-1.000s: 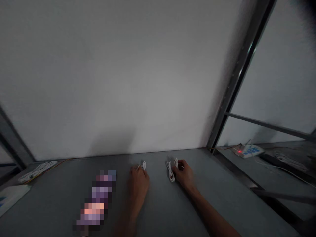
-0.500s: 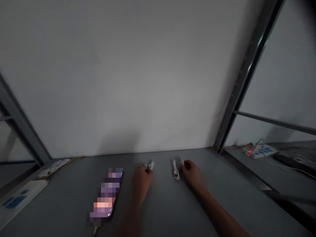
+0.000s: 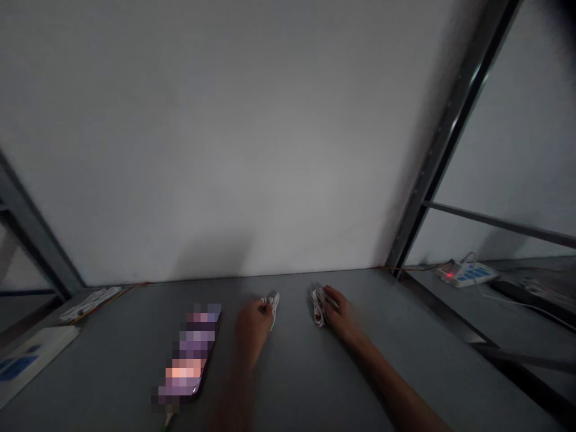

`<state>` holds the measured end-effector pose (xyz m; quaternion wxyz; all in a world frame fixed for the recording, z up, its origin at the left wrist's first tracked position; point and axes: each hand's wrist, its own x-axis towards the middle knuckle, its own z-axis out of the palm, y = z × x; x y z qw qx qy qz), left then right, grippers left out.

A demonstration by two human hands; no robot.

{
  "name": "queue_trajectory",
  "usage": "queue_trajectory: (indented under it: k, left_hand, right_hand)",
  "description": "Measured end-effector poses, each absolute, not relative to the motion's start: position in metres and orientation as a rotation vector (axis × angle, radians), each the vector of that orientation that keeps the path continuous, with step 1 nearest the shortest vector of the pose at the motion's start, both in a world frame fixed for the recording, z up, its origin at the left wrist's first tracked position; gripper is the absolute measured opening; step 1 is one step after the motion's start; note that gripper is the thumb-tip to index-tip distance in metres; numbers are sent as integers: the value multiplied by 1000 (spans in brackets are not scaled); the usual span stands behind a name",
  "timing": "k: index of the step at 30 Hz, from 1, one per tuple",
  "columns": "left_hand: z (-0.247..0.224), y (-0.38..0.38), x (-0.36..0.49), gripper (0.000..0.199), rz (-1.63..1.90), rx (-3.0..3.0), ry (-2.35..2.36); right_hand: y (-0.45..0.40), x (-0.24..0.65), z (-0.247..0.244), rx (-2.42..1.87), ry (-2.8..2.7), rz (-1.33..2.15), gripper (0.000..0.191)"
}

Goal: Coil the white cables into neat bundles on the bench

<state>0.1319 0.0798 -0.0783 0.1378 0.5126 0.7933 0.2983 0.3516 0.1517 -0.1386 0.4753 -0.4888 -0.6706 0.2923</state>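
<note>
My left hand [image 3: 252, 327] is closed, with thumb and fingers pinched on a white coiled cable [image 3: 275, 305] that sticks out to its right. Across a short gap, my right hand [image 3: 341, 313] has its bent fingertips on a second white cable bundle [image 3: 318, 309], which lies on the grey surface. The fingers hide part of this bundle, so I cannot tell how many coils are under them. A phone [image 3: 191, 354] with a lit, blurred screen lies left of my left hand, a cord running from its near end.
At the far left are more coiled white cables [image 3: 90, 303] and a white power strip [image 3: 38, 360] with blue markings. Beyond the metal frame on the right, another power strip [image 3: 472, 273] shows a red light. A pale wall [image 3: 288, 150] closes off the back of the grey shelf [image 3: 297, 384].
My right hand has shifted left, bringing the cable at its fingertips against the bundle lying beside it. My left hand stays near its place, still pinching its cable. The view has shifted slightly.
</note>
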Motion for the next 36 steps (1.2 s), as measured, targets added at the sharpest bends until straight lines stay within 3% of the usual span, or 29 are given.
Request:
queue_trajectory:
  k: [7,11,17,22,25,30,36]
  left_hand:
    - [-72,77,127,19,748,1520,2271]
    - [-70,74,128,27,732,1523,2254]
    - [-77,73,134,37,780,1574,2277]
    - [-81,78,129,35,823,1580,2170]
    - [-79,79,125,38,897,1552,2100]
    - [-72,77,114,54,949,1435,2042]
    - [-74,80,96,57,1096,1259,1896]
  right_hand:
    - [127,344,-130,-1197,-2109,560,62]
    - [126,343,-131,-1131,-2162,533,46]
    - [123,328,-134,-1004,-2164,511,37]
    - [102,301,-120,-885,-2247,518,48]
    - [90,281,-113,-801,-2375,449,66]
    - [92,254,-111,-906,-2400,317,54]
    - [124,253,-102,-928,-2425,353,59]
